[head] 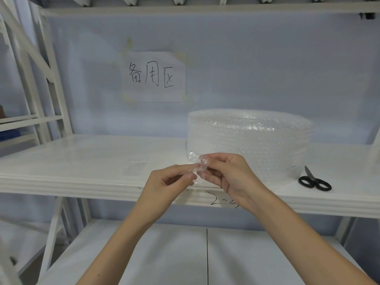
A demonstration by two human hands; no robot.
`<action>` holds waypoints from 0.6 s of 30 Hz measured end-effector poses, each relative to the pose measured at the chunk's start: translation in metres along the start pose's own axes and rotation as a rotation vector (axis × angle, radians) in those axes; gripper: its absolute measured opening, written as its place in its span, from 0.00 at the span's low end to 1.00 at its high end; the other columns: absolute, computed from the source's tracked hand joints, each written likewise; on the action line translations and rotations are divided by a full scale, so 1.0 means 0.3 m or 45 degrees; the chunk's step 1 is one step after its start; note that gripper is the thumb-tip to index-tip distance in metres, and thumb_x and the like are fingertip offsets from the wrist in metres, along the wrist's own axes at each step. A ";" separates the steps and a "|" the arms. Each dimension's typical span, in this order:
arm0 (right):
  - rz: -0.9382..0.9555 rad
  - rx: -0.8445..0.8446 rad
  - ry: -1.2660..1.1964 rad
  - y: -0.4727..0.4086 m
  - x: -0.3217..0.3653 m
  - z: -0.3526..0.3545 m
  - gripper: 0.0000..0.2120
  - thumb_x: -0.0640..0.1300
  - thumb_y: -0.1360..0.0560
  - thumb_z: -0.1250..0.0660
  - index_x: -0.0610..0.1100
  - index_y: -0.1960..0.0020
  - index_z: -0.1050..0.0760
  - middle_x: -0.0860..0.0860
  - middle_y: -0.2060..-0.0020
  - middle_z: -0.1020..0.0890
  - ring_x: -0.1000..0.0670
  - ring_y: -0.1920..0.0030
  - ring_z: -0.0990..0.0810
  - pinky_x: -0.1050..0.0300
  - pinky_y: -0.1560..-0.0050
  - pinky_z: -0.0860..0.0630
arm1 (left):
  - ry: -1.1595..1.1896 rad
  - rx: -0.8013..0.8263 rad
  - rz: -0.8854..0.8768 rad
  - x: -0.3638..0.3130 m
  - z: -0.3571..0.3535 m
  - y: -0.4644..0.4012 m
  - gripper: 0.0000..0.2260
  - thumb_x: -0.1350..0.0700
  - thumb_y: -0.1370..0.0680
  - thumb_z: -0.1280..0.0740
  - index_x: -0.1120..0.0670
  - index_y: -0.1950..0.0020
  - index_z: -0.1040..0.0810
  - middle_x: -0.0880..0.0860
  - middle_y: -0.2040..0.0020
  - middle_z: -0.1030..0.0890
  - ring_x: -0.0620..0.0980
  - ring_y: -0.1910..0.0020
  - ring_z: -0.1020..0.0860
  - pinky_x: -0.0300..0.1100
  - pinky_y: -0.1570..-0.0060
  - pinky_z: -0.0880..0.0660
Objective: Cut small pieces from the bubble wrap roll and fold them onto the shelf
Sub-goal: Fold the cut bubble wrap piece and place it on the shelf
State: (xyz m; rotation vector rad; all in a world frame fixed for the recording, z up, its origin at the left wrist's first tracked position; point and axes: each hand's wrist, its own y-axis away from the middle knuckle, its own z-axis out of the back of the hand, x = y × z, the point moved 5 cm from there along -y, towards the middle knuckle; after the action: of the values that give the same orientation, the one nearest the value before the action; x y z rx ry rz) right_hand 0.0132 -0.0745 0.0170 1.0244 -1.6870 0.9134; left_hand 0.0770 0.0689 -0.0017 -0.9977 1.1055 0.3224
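A wide bubble wrap roll [250, 138] stands on end on the white shelf [82, 161], right of centre. In front of it, above the shelf's front edge, my left hand [164, 184] and my right hand [228, 171] both pinch a small bubble wrap piece [200, 165] between their fingertips; it is crumpled or partly folded. A flat folded bubble wrap piece [133, 167] lies on the shelf to the left of my hands. Black-handled scissors [313, 179] lie on the shelf to the right of the roll, closed.
A paper sign [153, 76] with handwriting is taped to the back wall. White upright frame posts [47, 79] rise at the left. A lower shelf [164, 254] sits below my arms. Another shelf board [205, 9] runs overhead.
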 end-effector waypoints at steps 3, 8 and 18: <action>0.007 0.012 0.063 -0.001 -0.004 -0.001 0.06 0.33 0.26 0.32 0.33 0.51 0.19 0.39 0.60 0.16 0.48 0.64 0.16 0.61 0.59 0.18 | -0.016 -0.022 -0.005 -0.004 0.006 0.000 0.10 0.56 0.24 0.31 0.43 0.48 0.14 0.47 0.60 0.15 0.45 0.63 0.20 0.38 0.55 0.22; -0.027 0.026 0.121 0.006 -0.024 -0.007 0.08 0.36 0.27 0.29 0.32 0.51 0.19 0.39 0.60 0.15 0.49 0.66 0.16 0.62 0.61 0.18 | -0.140 -0.159 -0.110 -0.018 0.030 -0.015 0.13 0.57 0.21 0.34 0.38 0.46 0.17 0.54 0.59 0.27 0.43 0.65 0.27 0.38 0.57 0.28; -0.055 0.060 0.057 0.009 -0.026 -0.016 0.06 0.34 0.26 0.31 0.33 0.52 0.19 0.39 0.60 0.14 0.49 0.65 0.16 0.62 0.60 0.18 | -0.235 -0.074 -0.193 -0.027 0.009 -0.001 0.16 0.58 0.22 0.32 0.36 0.45 0.18 0.52 0.60 0.32 0.44 0.66 0.32 0.31 0.65 0.33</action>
State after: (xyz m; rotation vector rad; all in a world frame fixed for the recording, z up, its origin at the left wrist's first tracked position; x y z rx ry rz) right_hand 0.0139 -0.0675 0.0108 1.0601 -1.6067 0.9451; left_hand 0.0751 0.0730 0.0057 -1.0746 0.8528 0.3184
